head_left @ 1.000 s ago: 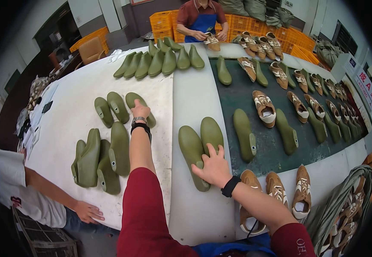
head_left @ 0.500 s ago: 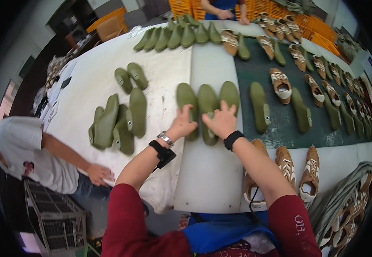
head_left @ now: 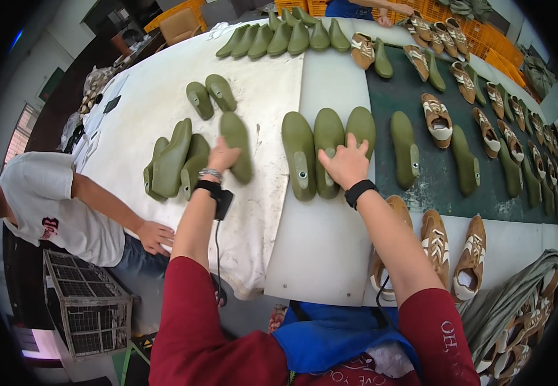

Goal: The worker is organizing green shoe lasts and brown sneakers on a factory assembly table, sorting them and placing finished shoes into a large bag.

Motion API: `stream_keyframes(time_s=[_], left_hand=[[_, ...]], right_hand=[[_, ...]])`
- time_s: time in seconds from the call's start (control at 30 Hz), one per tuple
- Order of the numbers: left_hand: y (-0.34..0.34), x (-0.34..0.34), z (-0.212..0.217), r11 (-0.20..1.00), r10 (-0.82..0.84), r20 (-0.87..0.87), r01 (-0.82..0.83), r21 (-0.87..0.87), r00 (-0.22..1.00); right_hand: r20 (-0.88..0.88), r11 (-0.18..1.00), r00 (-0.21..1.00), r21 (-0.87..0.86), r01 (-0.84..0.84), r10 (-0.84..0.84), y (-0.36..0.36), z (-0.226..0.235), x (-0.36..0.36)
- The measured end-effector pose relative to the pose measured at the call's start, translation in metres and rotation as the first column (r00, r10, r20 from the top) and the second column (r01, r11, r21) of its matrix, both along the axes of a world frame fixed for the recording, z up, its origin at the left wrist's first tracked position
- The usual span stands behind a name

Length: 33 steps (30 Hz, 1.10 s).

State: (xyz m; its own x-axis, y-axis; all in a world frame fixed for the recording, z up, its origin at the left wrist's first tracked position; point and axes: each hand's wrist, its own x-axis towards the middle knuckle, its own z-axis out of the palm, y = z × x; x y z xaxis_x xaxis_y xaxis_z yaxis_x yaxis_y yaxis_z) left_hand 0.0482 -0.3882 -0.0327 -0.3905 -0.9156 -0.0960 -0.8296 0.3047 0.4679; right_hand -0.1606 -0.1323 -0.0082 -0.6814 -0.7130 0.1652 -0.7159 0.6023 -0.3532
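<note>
My left hand [head_left: 224, 156] is closed around the heel part of a green shoe last [head_left: 236, 136] on the left half of the table. Beside it lie several more green lasts, among them a leaning pair [head_left: 175, 157]. In the middle, three green lasts stand in a row: a left one [head_left: 298, 138], a centre one [head_left: 328, 125] and a right one [head_left: 360, 122]. My right hand [head_left: 346, 166] rests over the centre and right ones with its fingers spread, partly covering both.
Tan-and-white sneakers [head_left: 436, 119] and green lasts alternate on the dark green mat [head_left: 440, 174]. More sneakers [head_left: 434, 241] lie near my right forearm. A row of lasts [head_left: 279, 40] lines the far edge. A person's hand [head_left: 155, 237] rests on the table's left edge; another person works across.
My left hand has left the middle row and moved left onto a last there. My right hand stays at the row. The whole view has shifted slightly.
</note>
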Motion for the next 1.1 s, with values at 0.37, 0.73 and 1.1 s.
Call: stream_keyframes(time_s=[0.37, 0.73, 1.1], left_hand=[[0.016, 0.061, 0.034, 0.922, 0.147, 0.27, -0.033, -0.386, 0.952], [0.072, -0.008, 0.006, 0.989, -0.021, 0.061, 0.03, -0.143, 0.998], [0.114, -0.034, -0.001, 0.959, 0.167, -0.265, -0.218, -0.179, 0.95]], right_hand=[[-0.002, 0.998, 0.998, 0.028, 0.059, -0.059, 0.002, -0.005, -0.013], [0.043, 0.995, 0.997, 0.083, 0.057, -0.061, -0.001, 0.007, -0.005], [0.079, 0.994, 0.995, 0.09, 0.055, -0.062, 0.007, 0.004, -0.004]])
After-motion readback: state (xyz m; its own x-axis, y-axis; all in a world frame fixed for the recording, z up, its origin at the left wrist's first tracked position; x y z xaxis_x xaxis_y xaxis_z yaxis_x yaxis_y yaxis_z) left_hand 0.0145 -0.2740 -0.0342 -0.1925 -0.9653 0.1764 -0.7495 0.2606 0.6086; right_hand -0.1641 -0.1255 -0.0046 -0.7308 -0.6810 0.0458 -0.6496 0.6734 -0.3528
